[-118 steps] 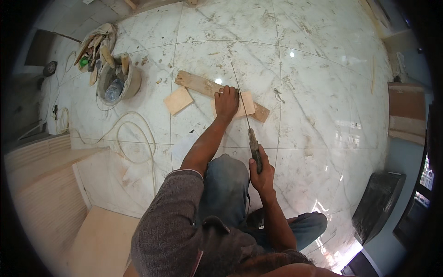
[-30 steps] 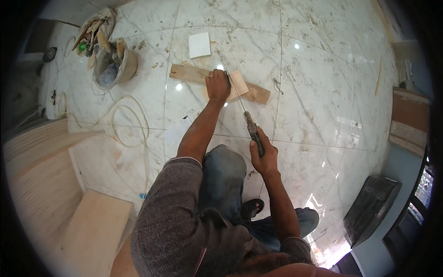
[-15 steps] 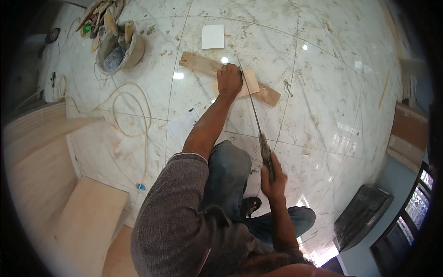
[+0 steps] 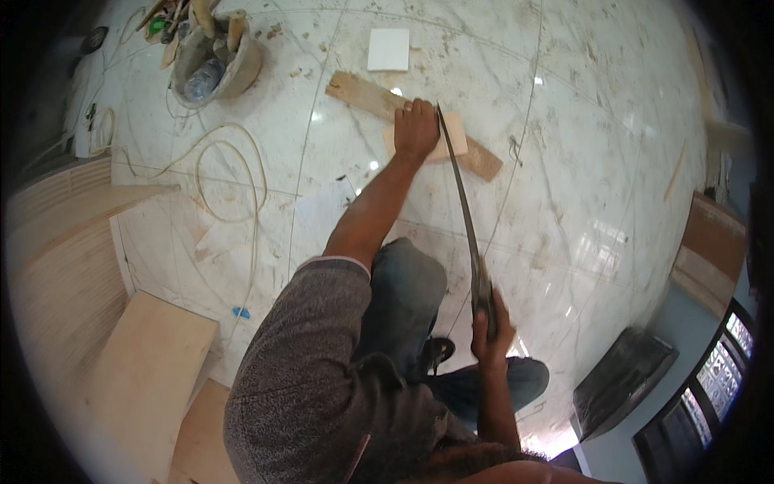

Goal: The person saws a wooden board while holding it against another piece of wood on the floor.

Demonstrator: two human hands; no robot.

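My left hand (image 4: 415,131), fingers curled, presses on a small pale board (image 4: 453,139), which lies across a longer weathered plank (image 4: 358,93) on the marble-look tiles (image 4: 572,177). A long hand saw (image 4: 466,206) runs from beside my left fingers back toward my body; its blade tip is by the board. Lower right, my right hand (image 4: 493,332) is closed round the saw's dark handle. Above the plank lies a white square piece (image 4: 389,48).
A bucket of tools (image 4: 242,73) and more tools stand upper left. A looped pale hose (image 4: 262,181) lies left. Plywood panels (image 4: 161,339) fill the lower left. A black padded object (image 4: 625,379), boards (image 4: 708,250) and a barred window (image 4: 717,367) are at right.
My right hand and the saw have drawn back toward my body and rightward. Against the earliest frame, a white square now shows above the plank. The whole view has shifted somewhat.
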